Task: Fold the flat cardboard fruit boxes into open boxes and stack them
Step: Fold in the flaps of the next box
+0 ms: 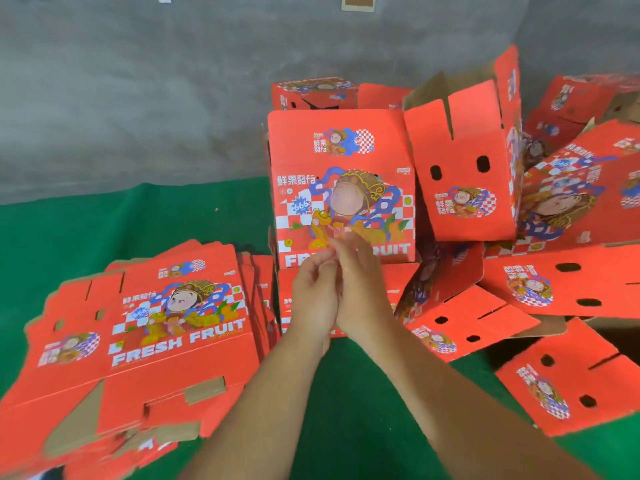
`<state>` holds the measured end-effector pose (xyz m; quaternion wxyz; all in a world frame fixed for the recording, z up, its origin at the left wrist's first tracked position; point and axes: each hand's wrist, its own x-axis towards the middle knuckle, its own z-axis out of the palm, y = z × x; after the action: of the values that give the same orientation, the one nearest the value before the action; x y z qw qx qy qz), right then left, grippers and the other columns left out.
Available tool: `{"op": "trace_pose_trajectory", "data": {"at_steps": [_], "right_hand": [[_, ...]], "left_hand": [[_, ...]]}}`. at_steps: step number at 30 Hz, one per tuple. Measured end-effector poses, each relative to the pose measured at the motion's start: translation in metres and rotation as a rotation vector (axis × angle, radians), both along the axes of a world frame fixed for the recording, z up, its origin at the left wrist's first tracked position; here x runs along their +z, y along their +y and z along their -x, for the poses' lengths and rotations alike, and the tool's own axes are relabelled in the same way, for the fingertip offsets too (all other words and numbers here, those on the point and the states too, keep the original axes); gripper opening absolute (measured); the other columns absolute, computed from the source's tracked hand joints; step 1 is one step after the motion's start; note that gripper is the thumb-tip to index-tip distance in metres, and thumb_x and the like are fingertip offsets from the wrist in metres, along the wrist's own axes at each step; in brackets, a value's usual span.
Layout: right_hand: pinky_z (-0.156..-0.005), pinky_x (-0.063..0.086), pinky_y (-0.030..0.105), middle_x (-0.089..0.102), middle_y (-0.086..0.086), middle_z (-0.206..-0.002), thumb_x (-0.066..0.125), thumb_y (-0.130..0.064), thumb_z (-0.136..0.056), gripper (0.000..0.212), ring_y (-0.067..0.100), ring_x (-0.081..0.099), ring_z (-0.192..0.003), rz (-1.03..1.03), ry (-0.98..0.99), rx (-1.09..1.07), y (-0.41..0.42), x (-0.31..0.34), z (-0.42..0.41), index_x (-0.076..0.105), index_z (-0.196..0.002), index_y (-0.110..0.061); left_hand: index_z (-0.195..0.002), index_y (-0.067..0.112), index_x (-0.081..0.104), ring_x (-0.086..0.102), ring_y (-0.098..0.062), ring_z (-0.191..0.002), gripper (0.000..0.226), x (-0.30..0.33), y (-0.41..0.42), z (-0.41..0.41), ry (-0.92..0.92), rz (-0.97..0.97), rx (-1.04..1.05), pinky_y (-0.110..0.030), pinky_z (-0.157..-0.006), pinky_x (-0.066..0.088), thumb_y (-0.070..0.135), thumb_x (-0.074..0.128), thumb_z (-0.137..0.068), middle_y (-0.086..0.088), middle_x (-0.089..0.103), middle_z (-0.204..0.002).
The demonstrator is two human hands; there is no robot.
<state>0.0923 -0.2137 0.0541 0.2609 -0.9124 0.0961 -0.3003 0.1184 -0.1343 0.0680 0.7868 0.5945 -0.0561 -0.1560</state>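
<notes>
While both hands meet in mid-air over the green surface (346, 403), neither has a box in it: the left hand (317, 296) and right hand (360, 292) press together, fingers loosely curled, and seem to pinch something small and pale between the fingertips, though I cannot tell what it is. Each grip is partly closed and empty of cardboard. The flat boxes (145, 341) lie in a fanned stack down and to the left of the left hand, print side up, with the notched flaps facing the person. Just beyond the fingertips stands a folded box (341, 188), upright, with more folded boxes (464, 174) leaning and tumbled off to the right of the right hand. The step in hand, as I judge it, is to reach for the next flat. To do it well, I would drop whatever scrap the fingers have, take only the top sheet by its near edge so the ones under it stay put, and square it up on the creases before pushing the bottom flaps in. The heap on the right looks loose, so the finished box wants setting down straight, not thrown on.
</notes>
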Motion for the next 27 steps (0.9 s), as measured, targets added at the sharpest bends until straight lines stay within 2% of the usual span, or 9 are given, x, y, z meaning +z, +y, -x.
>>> {"op": "trace_pose_trajectory", "data": {"at_steps": [4,6,9,11,13,17,20,23,27], "right_hand": [[-0.112,0.044,0.044,0.046,0.003,-0.15,0.062,-0.008,-0.095,0.065,0.021,0.05,-0.136,-0.499,0.312,0.164,0.059,-0.058,-0.002,0.036,-0.153,-0.024],[-0.106,0.049,0.048,0.061,0.004,-0.136,0.062,-0.009,-0.095,0.055,0.025,0.062,-0.123,-0.755,0.461,0.213,0.091,-0.085,-0.001,0.04,-0.14,-0.033],[-0.101,0.053,0.049,0.07,0.003,-0.12,0.058,-0.003,-0.092,0.046,0.024,0.069,-0.111,-0.849,0.67,0.212,0.129,-0.128,0.002,0.053,-0.131,-0.027],[-0.098,0.056,0.045,0.072,-0.001,-0.116,0.056,-0.009,-0.095,0.035,0.02,0.07,-0.106,-0.856,0.799,0.236,0.142,-0.143,0.0,0.063,-0.126,-0.026],[-0.089,0.056,0.034,0.071,-0.007,-0.11,0.059,-0.024,-0.098,0.022,0.012,0.068,-0.1,-0.864,0.867,0.209,0.149,-0.147,-0.008,0.068,-0.118,-0.028],[-0.07,0.051,0.027,0.066,-0.006,-0.098,0.057,-0.03,-0.099,0.016,0.014,0.066,-0.086,-0.775,0.755,0.054,0.161,-0.144,-0.021,0.072,-0.101,-0.026],[-0.077,0.051,0.033,0.069,-0.001,-0.103,0.056,-0.034,-0.102,0.01,0.017,0.066,-0.089,-0.885,0.733,0.019,0.162,-0.147,-0.022,0.065,-0.105,-0.03],[-0.083,0.05,0.036,0.068,0.003,-0.111,0.054,-0.034,-0.105,0.02,0.022,0.064,-0.093,-0.978,0.784,0.021,0.15,-0.151,-0.018,0.06,-0.119,-0.022],[-0.075,0.052,0.032,0.072,0.003,-0.105,0.051,-0.029,-0.107,0.018,0.017,0.066,-0.086,-0.846,0.727,0.007,0.134,-0.149,-0.007,0.066,-0.11,-0.022]], "left_hand": [[-0.107,0.017,0.07,0.071,-0.019,-0.1,0.018,-0.055,0.053,-0.001,0.115,-0.061,0.201,-0.037,-0.092,0.056,0.009,0.054,-0.103,-0.004,0.077,-0.107],[-0.105,0.017,0.069,0.071,-0.017,-0.098,0.019,-0.087,0.096,0.002,0.119,-0.172,0.295,-0.037,-0.091,0.055,0.007,0.054,-0.101,0.003,0.077,-0.101],[-0.13,0.018,0.061,0.056,-0.03,-0.13,0.034,-0.142,0.17,0.005,-0.021,-0.78,0.278,-0.04,-0.112,0.041,0.016,0.054,-0.096,-0.003,0.064,-0.132],[-0.153,0.03,0.041,0.025,-0.039,-0.153,0.058,-0.169,0.21,0.003,-0.175,-1.305,0.074,-0.044,-0.126,0.011,0.039,0.053,-0.097,-0.006,0.034,-0.163],[-0.161,0.039,0.016,-0.001,-0.038,-0.158,0.073,-0.182,0.235,-0.001,-0.291,-1.533,-0.13,-0.045,-0.125,-0.006,0.054,0.047,-0.097,-0.005,-0.001,-0.172],[-0.162,0.039,0.015,0.004,-0.035,-0.158,0.075,-0.187,0.246,0.0,-0.358,-1.552,-0.137,-0.039,-0.127,-0.001,0.054,0.052,-0.099,-0.003,-0.002,-0.172],[-0.155,0.036,0.04,0.027,-0.035,-0.154,0.065,-0.182,0.241,0.009,-0.358,-1.486,-0.025,-0.042,-0.125,0.023,0.048,0.063,-0.095,-0.001,0.026,-0.168],[-0.134,0.039,0.06,0.055,-0.026,-0.136,0.045,-0.177,0.234,0.012,-0.478,-1.485,0.034,-0.042,-0.106,0.045,0.042,0.071,-0.091,0.008,0.054,-0.149],[-0.131,0.045,0.048,0.055,-0.014,-0.127,0.036,-0.161,0.225,0.011,-0.508,-1.506,-0.049,-0.035,-0.1,0.041,0.044,0.059,-0.097,0.021,0.051,-0.132]]}}
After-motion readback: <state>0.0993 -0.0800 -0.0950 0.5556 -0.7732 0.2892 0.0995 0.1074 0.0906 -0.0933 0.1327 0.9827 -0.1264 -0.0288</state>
